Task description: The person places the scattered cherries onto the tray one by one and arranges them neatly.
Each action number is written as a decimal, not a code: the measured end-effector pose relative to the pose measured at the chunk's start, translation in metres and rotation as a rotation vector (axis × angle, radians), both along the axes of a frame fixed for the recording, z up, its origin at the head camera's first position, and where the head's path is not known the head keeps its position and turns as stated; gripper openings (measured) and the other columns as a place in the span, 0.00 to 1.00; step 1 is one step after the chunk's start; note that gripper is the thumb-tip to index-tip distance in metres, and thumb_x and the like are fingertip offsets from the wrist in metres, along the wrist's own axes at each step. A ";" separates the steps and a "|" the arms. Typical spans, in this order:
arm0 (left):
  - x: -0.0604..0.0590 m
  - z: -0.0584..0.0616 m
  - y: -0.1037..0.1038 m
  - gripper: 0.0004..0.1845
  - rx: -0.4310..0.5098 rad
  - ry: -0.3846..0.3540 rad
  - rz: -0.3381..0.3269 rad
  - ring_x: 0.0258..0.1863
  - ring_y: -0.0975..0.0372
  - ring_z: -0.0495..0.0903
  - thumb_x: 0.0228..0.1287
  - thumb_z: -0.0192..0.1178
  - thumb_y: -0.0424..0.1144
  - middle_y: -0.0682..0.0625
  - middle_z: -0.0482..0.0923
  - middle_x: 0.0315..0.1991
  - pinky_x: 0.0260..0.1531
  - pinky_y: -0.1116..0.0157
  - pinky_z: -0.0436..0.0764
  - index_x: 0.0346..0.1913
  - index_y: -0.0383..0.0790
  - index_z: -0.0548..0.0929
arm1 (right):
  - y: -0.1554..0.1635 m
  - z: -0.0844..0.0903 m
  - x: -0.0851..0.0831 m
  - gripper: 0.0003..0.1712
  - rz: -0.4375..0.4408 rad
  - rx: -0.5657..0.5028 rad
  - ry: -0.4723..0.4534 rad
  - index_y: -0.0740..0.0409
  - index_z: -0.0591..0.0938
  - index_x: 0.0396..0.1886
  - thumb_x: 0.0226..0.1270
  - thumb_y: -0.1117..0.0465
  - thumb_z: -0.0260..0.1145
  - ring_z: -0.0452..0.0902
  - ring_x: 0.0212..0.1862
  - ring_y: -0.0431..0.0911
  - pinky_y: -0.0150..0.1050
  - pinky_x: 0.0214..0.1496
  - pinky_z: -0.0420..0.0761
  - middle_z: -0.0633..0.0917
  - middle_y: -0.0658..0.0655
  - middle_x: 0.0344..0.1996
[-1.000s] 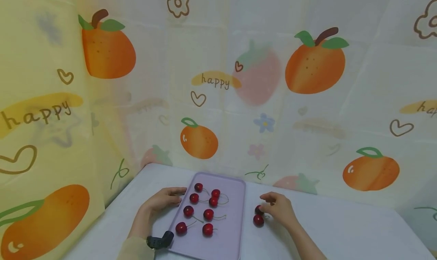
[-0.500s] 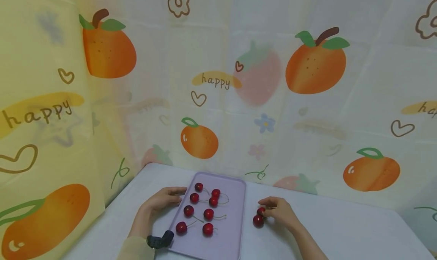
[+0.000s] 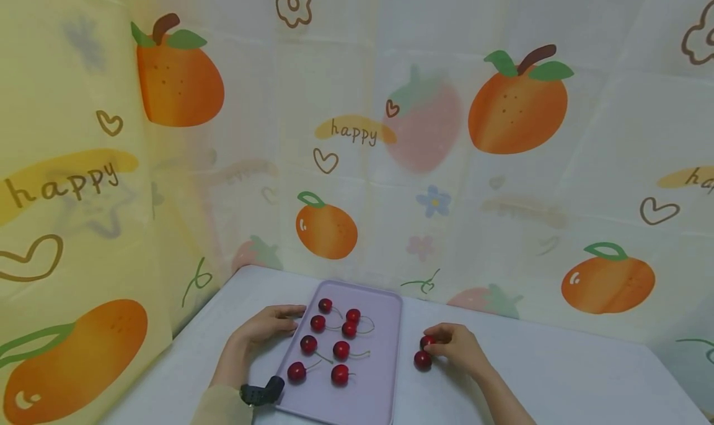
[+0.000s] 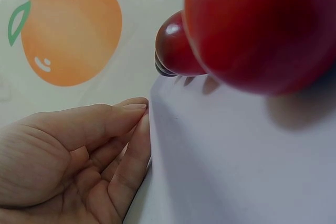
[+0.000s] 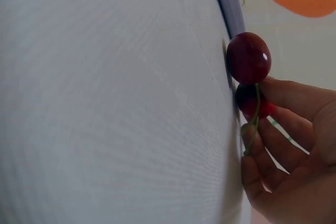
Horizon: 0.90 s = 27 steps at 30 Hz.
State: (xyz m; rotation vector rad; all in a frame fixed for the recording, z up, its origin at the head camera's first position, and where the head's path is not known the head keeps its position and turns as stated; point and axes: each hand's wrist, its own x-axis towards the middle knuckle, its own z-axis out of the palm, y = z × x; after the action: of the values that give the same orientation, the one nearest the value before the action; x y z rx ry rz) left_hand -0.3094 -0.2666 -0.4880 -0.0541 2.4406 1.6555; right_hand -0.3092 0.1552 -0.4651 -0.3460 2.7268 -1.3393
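My right hand (image 3: 457, 349) is low over the white table, its thumb and index finger pinching the farther of two dark red cherries. This cherry (image 3: 426, 341) is partly covered by the fingers. Right against it in the head view sits a second cherry (image 3: 423, 360), and in the right wrist view green stems (image 5: 257, 106) run down by the fingers. My left hand (image 3: 266, 326) rests along the left side of a lilac tray (image 3: 375, 381), with fingertips (image 4: 137, 107) at its rim. Several stemmed cherries, one of them a cherry (image 3: 341, 350) near the middle, lie on the tray in two rough columns.
A black wrist camera (image 3: 261, 394) on the left wrist overhangs the tray's lower left edge. Behind the white table (image 3: 569, 375) hangs a curtain (image 3: 379, 227) printed with oranges; a yellowish curtain side (image 3: 83, 264) closes off the left.
My right hand has lowered a little and its thumb and index finger have closed on the farther cherry. The left hand and the tray stay where they were.
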 end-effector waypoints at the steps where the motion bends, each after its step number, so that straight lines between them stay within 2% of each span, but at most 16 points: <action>1: 0.000 0.000 0.000 0.24 0.000 0.000 0.000 0.64 0.48 0.73 0.63 0.58 0.31 0.39 0.77 0.65 0.67 0.42 0.66 0.63 0.40 0.79 | 0.000 0.000 0.000 0.18 -0.012 0.002 0.000 0.62 0.86 0.44 0.52 0.63 0.75 0.83 0.40 0.42 0.33 0.41 0.78 0.90 0.57 0.38; 8: -0.001 -0.001 0.000 0.23 -0.001 0.001 0.002 0.64 0.49 0.74 0.64 0.58 0.31 0.40 0.77 0.64 0.67 0.42 0.66 0.63 0.40 0.79 | -0.004 0.000 -0.001 0.18 -0.087 0.005 -0.001 0.61 0.86 0.43 0.50 0.65 0.77 0.82 0.38 0.42 0.34 0.39 0.79 0.90 0.54 0.35; 14: -0.001 -0.001 0.000 0.24 -0.001 -0.003 0.013 0.63 0.48 0.74 0.63 0.59 0.31 0.40 0.78 0.64 0.67 0.42 0.66 0.63 0.40 0.79 | -0.009 0.003 -0.004 0.18 -0.141 0.007 0.049 0.58 0.87 0.43 0.48 0.65 0.78 0.84 0.37 0.42 0.34 0.39 0.80 0.90 0.53 0.35; 21: -0.003 -0.003 -0.001 0.24 0.007 -0.010 0.008 0.65 0.48 0.73 0.63 0.58 0.31 0.40 0.77 0.65 0.68 0.41 0.65 0.63 0.40 0.79 | -0.015 0.008 -0.005 0.16 -0.148 -0.023 0.093 0.55 0.88 0.41 0.50 0.62 0.78 0.86 0.40 0.43 0.37 0.47 0.83 0.91 0.54 0.37; 27: -0.002 -0.002 -0.001 0.23 0.012 -0.002 0.001 0.63 0.49 0.75 0.63 0.58 0.31 0.40 0.77 0.64 0.67 0.43 0.67 0.63 0.39 0.79 | -0.024 0.010 -0.009 0.17 -0.137 -0.079 0.114 0.55 0.88 0.42 0.50 0.61 0.78 0.86 0.40 0.42 0.31 0.45 0.82 0.91 0.56 0.39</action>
State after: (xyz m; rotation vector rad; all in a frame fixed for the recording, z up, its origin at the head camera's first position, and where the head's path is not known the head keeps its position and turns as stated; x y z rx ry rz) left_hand -0.3118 -0.2673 -0.4902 -0.0559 2.4295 1.6698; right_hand -0.3179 0.1308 -0.4549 -0.2516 2.8426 -1.5088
